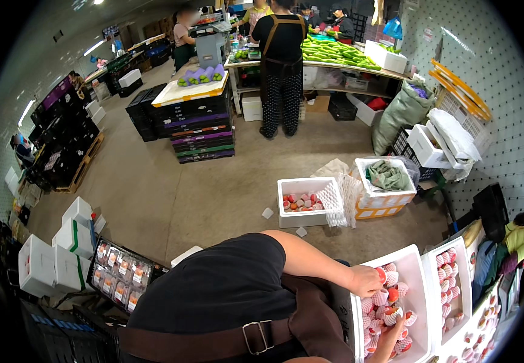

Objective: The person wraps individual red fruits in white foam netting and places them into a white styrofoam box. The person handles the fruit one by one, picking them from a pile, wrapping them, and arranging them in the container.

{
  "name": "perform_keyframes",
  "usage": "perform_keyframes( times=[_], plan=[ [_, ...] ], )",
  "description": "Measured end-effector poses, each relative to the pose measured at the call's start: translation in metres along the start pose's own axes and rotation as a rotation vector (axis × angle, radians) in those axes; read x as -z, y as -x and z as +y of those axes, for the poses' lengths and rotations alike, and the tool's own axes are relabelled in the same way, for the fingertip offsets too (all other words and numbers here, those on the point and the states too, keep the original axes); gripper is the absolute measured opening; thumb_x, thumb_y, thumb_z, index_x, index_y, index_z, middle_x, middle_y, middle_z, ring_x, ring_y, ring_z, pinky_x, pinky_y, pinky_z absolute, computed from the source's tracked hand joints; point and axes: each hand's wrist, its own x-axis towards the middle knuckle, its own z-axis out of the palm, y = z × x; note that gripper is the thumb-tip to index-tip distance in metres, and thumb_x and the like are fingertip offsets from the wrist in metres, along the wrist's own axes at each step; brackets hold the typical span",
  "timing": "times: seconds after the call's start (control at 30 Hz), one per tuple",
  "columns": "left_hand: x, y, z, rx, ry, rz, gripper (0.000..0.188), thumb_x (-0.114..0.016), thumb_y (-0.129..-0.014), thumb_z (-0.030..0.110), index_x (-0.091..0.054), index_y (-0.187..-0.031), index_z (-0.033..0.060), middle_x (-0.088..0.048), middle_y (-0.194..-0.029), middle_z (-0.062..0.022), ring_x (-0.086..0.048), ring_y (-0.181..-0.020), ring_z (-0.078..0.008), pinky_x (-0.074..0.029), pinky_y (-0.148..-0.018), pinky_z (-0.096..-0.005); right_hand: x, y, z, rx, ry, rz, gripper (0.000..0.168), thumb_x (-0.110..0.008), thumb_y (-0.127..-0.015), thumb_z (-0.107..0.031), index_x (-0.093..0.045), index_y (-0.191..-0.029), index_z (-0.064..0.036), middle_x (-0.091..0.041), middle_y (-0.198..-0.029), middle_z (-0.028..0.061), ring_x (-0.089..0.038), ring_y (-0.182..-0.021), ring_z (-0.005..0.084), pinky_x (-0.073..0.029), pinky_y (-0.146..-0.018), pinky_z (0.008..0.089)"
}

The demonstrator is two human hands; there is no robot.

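Note:
A white foam box (418,290) stands before me, holding many round red fruits in pink-and-white foam net sleeves (380,297). Over its near upper side, my left hand (365,280) has its fingers closed around a bare-looking red fruit (381,275), partly hidden by the hand. Lower in the same box, my right hand (391,335) grips a netted fruit (392,314), its red skin showing above the sleeve. Another red fruit (393,295) lies between the two hands, half out of its net. My own torso in a dark shirt and brown apron covers the lower middle.
A second foam box (464,290) of netted fruit adjoins on the right. On the floor stand a foam box (300,221) of red fruit and stacked boxes (382,199). A black crate (148,277) of clear packs is at left. Another person (282,59) stands at a table of green vegetables (334,51).

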Motion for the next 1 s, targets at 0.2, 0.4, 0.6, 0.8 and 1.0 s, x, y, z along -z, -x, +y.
perform_keyframes(
  times=[0.2, 0.4, 0.6, 0.8, 1.0],
  plan=[
    [0.001, 0.0, 0.002, 0.013, -0.006, 0.009, 0.01, -0.062, -0.075, 0.017, -0.06, -0.075, 0.0075, -0.061, -0.073, -0.012, -0.061, -0.076, -0.0311, -0.047, -0.071, -0.0431, -0.007, 0.004, -0.001, 0.034, -0.024, -0.01, 0.033, -0.051, -0.096, -0.031, -0.048, -0.123, -0.012, -0.063, -0.099, 0.005, -0.06, -0.074, 0.0157, -0.048, -0.053, 0.0257],
    [0.001, 0.001, 0.002, 0.005, -0.009, 0.022, 0.011, -0.062, -0.076, 0.017, -0.06, -0.073, 0.0072, -0.06, -0.072, -0.0119, -0.06, -0.075, -0.0314, -0.047, -0.07, -0.0435, 0.018, -0.009, 0.005, -0.027, 0.019, -0.105, 0.057, -0.052, -0.094, -0.03, -0.032, -0.143, -0.009, -0.057, -0.118, 0.0099, -0.062, -0.095, 0.0207, -0.054, -0.061, 0.0304],
    [-0.001, 0.0, 0.0, -0.003, -0.011, 0.024, 0.01, -0.062, -0.077, 0.017, -0.06, -0.073, 0.0075, -0.06, -0.071, -0.0118, -0.06, -0.074, -0.0311, -0.047, -0.07, -0.0432, 0.019, -0.009, 0.004, -0.024, 0.019, -0.11, 0.058, -0.052, -0.094, -0.027, -0.031, -0.144, -0.008, -0.057, -0.119, 0.0102, -0.062, -0.096, 0.0214, -0.055, -0.062, 0.0312],
    [0.0, 0.0, 0.001, -0.009, -0.01, 0.064, 0.013, -0.061, -0.076, 0.018, -0.06, -0.071, 0.0069, -0.061, -0.071, -0.0129, -0.061, -0.074, -0.032, -0.048, -0.069, -0.0443, 0.013, -0.006, 0.0, -0.032, 0.016, -0.101, 0.057, -0.052, -0.095, -0.026, -0.03, -0.144, -0.008, -0.056, -0.12, 0.0111, -0.063, -0.095, 0.0222, -0.056, -0.063, 0.0319],
    [0.003, 0.003, 0.004, 0.013, -0.003, 0.07, 0.016, -0.061, -0.076, 0.02, -0.061, -0.069, 0.0059, -0.063, -0.071, -0.0142, -0.063, -0.072, -0.0333, -0.049, -0.068, -0.0458, -0.011, 0.007, -0.015, 0.073, -0.027, 0.018, 0.042, -0.051, -0.095, -0.031, -0.045, -0.13, -0.008, -0.062, -0.105, 0.0075, -0.062, -0.079, 0.0182, -0.051, -0.058, 0.0289]
  ],
)
